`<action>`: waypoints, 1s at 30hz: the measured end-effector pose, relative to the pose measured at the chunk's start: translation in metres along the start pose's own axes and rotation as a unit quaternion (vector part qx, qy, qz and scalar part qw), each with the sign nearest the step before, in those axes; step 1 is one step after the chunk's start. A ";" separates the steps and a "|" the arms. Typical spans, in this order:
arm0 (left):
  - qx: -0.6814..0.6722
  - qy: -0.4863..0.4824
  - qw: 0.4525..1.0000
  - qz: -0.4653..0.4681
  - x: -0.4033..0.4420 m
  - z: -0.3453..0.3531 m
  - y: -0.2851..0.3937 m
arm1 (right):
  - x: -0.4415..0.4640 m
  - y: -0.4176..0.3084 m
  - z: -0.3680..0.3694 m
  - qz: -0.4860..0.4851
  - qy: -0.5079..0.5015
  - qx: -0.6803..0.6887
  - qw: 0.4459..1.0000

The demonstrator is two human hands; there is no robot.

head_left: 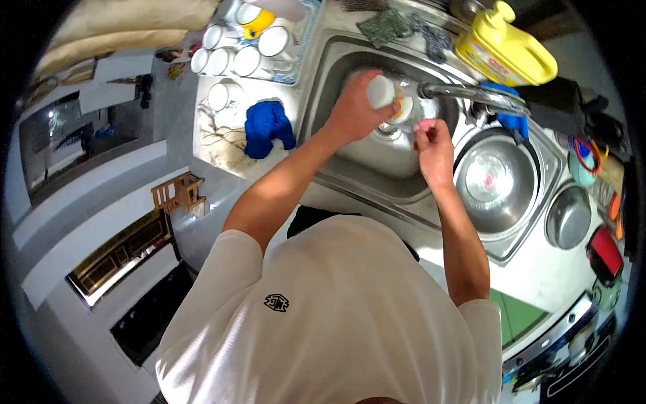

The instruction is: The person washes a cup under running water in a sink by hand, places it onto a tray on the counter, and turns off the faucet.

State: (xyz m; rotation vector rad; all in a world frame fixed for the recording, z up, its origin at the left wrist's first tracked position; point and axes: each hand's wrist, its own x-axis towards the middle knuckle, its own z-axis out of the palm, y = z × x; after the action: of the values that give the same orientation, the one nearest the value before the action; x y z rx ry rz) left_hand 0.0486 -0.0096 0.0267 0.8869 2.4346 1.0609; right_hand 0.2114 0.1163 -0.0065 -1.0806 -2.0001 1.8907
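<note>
Over the sink basin (pixel 363 165), my left hand (pixel 360 108) is wrapped round a white cup (pixel 381 92). A second white round shape with some orange (pixel 404 108) shows just beside it, partly hidden; I cannot tell whether it is a separate cup. The metal faucet (pixel 478 93) reaches in from the right, its end close to the cup. My right hand (pixel 434 148) is at the basin's right side, below the faucet, with fingers curled together; anything between them is too small to make out.
Several white cups (pixel 247 62) stand on a tray at the upper left. Near them lie a blue cloth (pixel 266 128) and a pale cloth (pixel 225 145). Right of the basin is a metal bowl (pixel 494 182). A yellow jug (pixel 505 50) and dark scouring cloths (pixel 383 28) sit behind the sink.
</note>
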 end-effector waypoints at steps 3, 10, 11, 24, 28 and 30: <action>0.028 0.003 1.000 0.014 -0.013 -0.023 0.009 | 0.005 -0.008 0.009 -0.001 -0.033 0.046 0.998; -0.123 0.047 0.990 -0.043 -0.026 -0.035 -0.009 | 0.055 -0.019 0.030 0.057 -0.087 0.159 0.982; -0.267 0.047 0.957 -0.106 -0.026 -0.033 -0.019 | 0.062 -0.019 0.033 0.053 -0.089 0.158 0.982; -0.727 -0.093 0.640 -0.231 -0.044 -0.061 -0.011 | 0.078 -0.052 0.054 0.124 -0.126 0.226 0.958; -0.739 -0.111 0.628 -0.219 -0.042 -0.068 -0.001 | 0.067 -0.048 0.043 0.070 -0.141 0.154 0.975; -0.729 -0.092 0.634 -0.241 -0.039 -0.070 0.010 | 0.068 -0.036 0.028 0.051 -0.216 0.065 0.973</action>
State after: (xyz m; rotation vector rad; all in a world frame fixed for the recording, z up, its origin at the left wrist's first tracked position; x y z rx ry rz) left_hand 0.0451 -0.0679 0.0827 -0.2357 0.7986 1.9110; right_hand 0.1325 0.1382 -0.0012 -0.8014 -2.0171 2.4466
